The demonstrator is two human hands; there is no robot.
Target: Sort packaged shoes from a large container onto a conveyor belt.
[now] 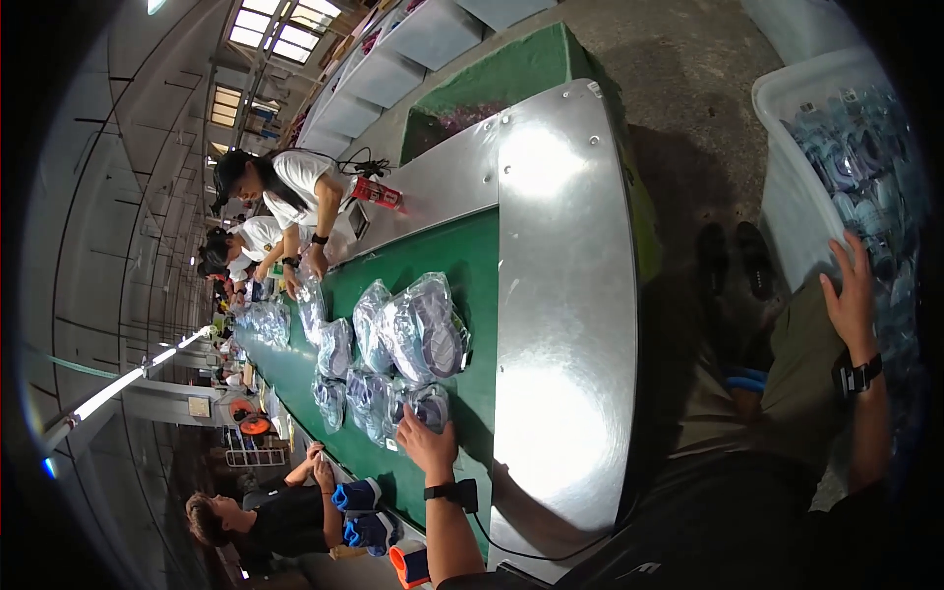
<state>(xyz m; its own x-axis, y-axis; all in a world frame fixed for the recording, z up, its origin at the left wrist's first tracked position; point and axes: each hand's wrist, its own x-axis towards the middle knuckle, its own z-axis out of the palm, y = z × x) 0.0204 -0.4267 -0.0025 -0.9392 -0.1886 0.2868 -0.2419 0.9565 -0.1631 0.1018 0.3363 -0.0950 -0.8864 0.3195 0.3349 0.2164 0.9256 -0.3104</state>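
My left hand (428, 450) reaches over the green conveyor belt (479, 413), its fingers and thumb on the near end of a clear-bagged shoe (425, 401). The grip is partly hidden under the hand. Beside it on the belt lie several more grey-purple shoes in clear bags, the largest being a bagged pair (429, 329). At the right, my right hand (852, 300) is open with fingers apart, near the edge of a white plastic bin (782, 133) and holding nothing. Bagged bluish-grey shoes (854, 147) fill that bin.
A shiny metal table end (560, 295) borders the belt. Co-workers (295, 187) stand along the far side; another person (265, 521) is at the lower left by blue boots (369, 531). Beyond the table stands a green container (492, 84). A black cable (551, 559) trails from my left wrist.
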